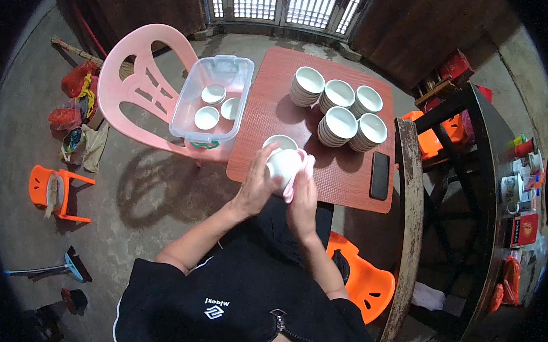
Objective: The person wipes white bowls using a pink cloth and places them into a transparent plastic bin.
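Between both hands, over the near edge of the red-brown table [267,111], is a white bowl [283,164] tipped on its side. My left hand [256,184] grips the bowl from the left. On its right side my right hand [303,204] presses a pink cloth [296,176] against it. Just behind the held bowl, another white bowl [280,143] is partly hidden. Several stacks of white bowls [340,121] stand toward the table's far right. A clear plastic box [180,116] to the left contains a few white bowls [206,117].
The box rests on a pink plastic chair [117,95]. A black phone [379,175] lies at the table's right edge. Beyond it are a worn wooden bench [409,213] and a dark table [487,217] with cups. An orange chair [370,285] is close on my right.
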A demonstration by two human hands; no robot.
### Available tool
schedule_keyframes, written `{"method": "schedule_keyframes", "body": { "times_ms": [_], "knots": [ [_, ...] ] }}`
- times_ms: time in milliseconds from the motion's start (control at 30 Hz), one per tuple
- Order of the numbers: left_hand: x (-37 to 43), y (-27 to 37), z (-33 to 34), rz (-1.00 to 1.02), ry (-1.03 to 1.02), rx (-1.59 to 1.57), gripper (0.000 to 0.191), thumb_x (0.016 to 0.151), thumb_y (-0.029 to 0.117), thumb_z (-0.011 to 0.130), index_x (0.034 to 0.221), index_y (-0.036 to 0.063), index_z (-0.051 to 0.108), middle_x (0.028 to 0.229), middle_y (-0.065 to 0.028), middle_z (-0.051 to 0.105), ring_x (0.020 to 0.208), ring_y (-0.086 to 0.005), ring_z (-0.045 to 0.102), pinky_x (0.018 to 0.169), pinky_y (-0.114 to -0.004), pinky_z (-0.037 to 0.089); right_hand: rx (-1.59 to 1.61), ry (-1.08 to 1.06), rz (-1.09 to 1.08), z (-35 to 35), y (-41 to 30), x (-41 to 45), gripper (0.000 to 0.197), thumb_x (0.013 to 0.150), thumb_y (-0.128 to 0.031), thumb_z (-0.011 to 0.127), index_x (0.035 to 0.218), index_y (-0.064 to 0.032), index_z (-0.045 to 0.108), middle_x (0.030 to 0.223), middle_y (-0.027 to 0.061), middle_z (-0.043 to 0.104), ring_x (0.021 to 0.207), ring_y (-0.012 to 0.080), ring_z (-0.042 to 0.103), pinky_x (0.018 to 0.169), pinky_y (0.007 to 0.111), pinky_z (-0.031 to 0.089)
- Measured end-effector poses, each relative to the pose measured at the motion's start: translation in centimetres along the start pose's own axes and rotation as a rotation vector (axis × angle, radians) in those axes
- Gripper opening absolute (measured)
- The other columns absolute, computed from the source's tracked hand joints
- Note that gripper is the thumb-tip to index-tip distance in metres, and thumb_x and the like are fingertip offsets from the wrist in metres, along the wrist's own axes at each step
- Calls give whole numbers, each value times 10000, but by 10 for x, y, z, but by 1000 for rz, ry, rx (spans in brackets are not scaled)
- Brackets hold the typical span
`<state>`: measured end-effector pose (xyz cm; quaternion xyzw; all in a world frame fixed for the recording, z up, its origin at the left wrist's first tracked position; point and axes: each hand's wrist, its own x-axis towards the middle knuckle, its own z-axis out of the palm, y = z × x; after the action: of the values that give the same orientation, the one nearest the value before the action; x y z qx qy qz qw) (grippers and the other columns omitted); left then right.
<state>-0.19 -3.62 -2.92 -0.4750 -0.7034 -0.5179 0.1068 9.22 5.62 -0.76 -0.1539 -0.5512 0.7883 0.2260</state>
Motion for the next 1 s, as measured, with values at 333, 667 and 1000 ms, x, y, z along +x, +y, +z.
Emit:
{"method": "schedule_keyframes", "body": {
  "times_ms": [333,667,1000],
  "knots": [
    [1,8,-28,-672,-267,-931,598,822,274,635,1317,38,399,1246,-81,456,1138,-203,469,962,-329,388,-316,-65,-258,11,8,-20,253,979,-227,375,993,0,486,668,28,506,538,91,488,479,219,393],
    [9,6,-19,-1005,-318,-1246,623,838,221,612,1351,10,328,1269,-109,455,1111,-181,490,882,-307,449,-289,26,-365,-4,-8,-15,410,981,-228,384,1289,42,386,723,22,509,564,76,489,492,210,399],
    [10,11,-25,-406,-450,-721,901,657,-71,714,1414,108,259,1448,-85,252,1281,-217,339,1016,-370,368,-228,-8,-91,-15,-5,-9,326,975,-231,398,1087,60,492,656,19,523,539,67,487,467,207,389]
  ]
}}
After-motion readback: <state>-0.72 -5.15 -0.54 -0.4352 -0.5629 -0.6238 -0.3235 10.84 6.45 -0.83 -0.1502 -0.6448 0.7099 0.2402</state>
